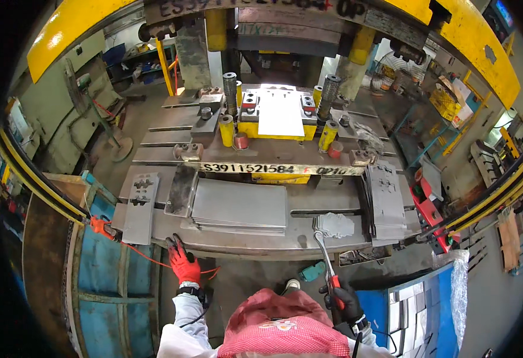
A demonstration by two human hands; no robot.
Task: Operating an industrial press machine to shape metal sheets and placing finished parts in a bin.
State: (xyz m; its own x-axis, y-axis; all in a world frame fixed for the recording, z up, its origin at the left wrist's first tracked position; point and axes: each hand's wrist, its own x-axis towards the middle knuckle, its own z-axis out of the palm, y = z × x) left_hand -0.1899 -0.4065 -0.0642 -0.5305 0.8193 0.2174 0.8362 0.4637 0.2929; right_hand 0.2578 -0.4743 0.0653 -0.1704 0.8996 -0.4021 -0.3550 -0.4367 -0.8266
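My black-gloved right grip point(348, 303) is clamped on the red-handled tool point(326, 258), whose head sits beside the cut metal pieces point(337, 225) near right on the surface point(246, 243). I'd keep that head level, wrist steady. My red-gloved left grip point(184, 266), fingers apart, is at the near edge; I cannot tell if it touches.

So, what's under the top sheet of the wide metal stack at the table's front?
More metal sheets: their edges show along the front. Their faces, and the table directly beneath, are covered, so I can't tell whether anything else lies between.
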